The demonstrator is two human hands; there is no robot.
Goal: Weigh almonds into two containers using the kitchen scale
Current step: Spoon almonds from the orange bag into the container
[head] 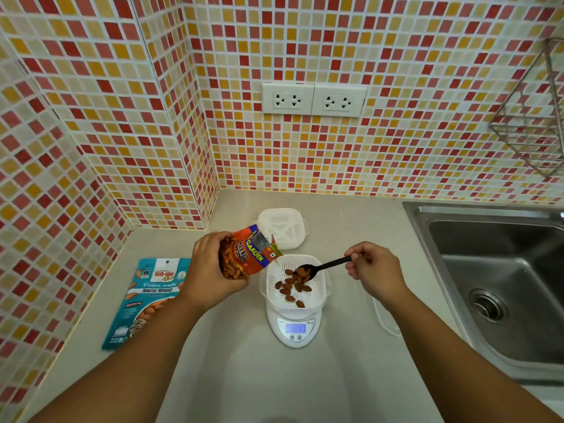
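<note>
1. On the kitchen scale, near the middle of the counter, sits a white slotted container with a scatter of almonds in it.
2. The right hand pinches a black spoon, its loaded bowl tipped over the container.
3. The left hand grips an open orange almond bag, its mouth tilted just beside the container's left rim.
4. A second container waits empty towards the counter's back edge; a blue almond pouch lies by the left edge.
5. Risk: tilted further, the bag could spill nuts and overshoot the weight; a spoon knock could shift the container on the scale.
</note>
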